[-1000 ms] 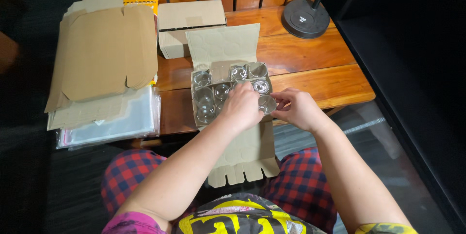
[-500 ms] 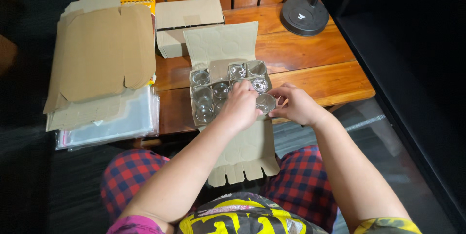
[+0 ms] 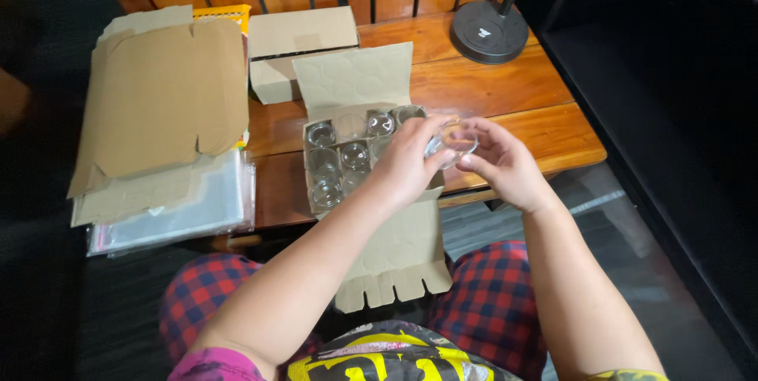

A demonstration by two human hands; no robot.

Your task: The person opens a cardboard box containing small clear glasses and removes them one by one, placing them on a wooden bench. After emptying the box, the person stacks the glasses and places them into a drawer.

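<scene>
- Far left: flattened cardboard (image 3: 162, 97) lies tilted over a stack of clear plastic sleeves (image 3: 178, 211); the stack overhangs the near edge of the table (image 3: 521, 85).
- A yellow crate (image 3: 221, 11) shows only as a strip behind the cardboard.
- A closed small box (image 3: 304, 45) sits on the table just right of the cardboard, touching the raised flap of the open box.
- Centre: the open box (image 3: 359, 81) lies at the table's near edge, back flap up, front flap (image 3: 399, 259) hanging down over the person's lap.
- Jars (image 3: 339, 156), clear glass, stand upright in the box's divider cells; the left and middle cells are filled. The right-hand cells are hidden by the hands.
- Left hand (image 3: 407, 160): palm down over the right part of the box, fingers curled, fingertips on the near rim of the held jar.
- Held jar (image 3: 452, 142): clear glass, tilted, mouth facing roughly up and toward the camera, raised just above the box's right edge, between both hands.
- Right hand (image 3: 501, 164): partly closed, thumb and fingers pinching the jar's right side from below and behind.
- Both hands grip the same jar; neither touches the box, as far as can be seen.
- Back right: a round black lamp base (image 3: 489, 30) with its pole stands on the table, well apart from the hands.
- Far right: a dark shelf unit (image 3: 671, 73) beside the table.
</scene>
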